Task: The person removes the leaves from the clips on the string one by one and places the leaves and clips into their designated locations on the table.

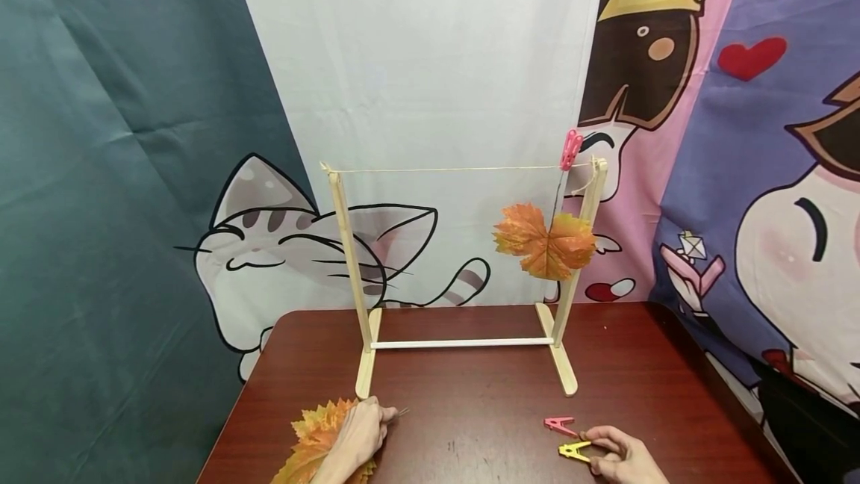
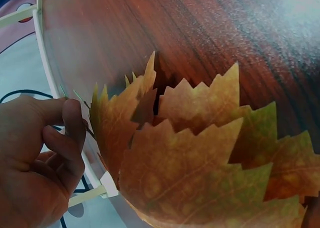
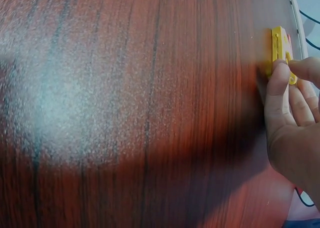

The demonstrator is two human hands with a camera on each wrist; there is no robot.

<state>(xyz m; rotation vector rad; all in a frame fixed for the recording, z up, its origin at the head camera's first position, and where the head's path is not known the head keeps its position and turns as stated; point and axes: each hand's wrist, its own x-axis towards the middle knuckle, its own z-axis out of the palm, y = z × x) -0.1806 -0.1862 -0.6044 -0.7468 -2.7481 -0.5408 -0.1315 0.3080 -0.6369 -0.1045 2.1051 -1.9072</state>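
Observation:
At the table's front left, my left hand [image 1: 363, 430] pinches the thin stems of orange-yellow artificial maple leaves [image 1: 314, 424] between thumb and forefinger. The left wrist view shows the leaves [image 2: 185, 173] fanned out in overlapping layers beside the fingers [image 2: 65, 143]. My right hand [image 1: 623, 455] is at the front right, its thumb and fingers gripping the end of a yellow clothespin [image 1: 573, 451]. In the right wrist view the clothespin [image 3: 276, 45] points away from the fingertips. Just beyond it a pink clothespin [image 1: 559, 425] lies on the table.
A wooden rack [image 1: 363, 372] stands at the back of the brown table [image 1: 463, 424], with a string [image 1: 437, 169] tied between its posts. Near the right post [image 1: 571, 290], another pink clothespin [image 1: 571, 149] holds a maple leaf [image 1: 546, 245] by its stem. Printed cloth [image 1: 416, 58] hangs behind.

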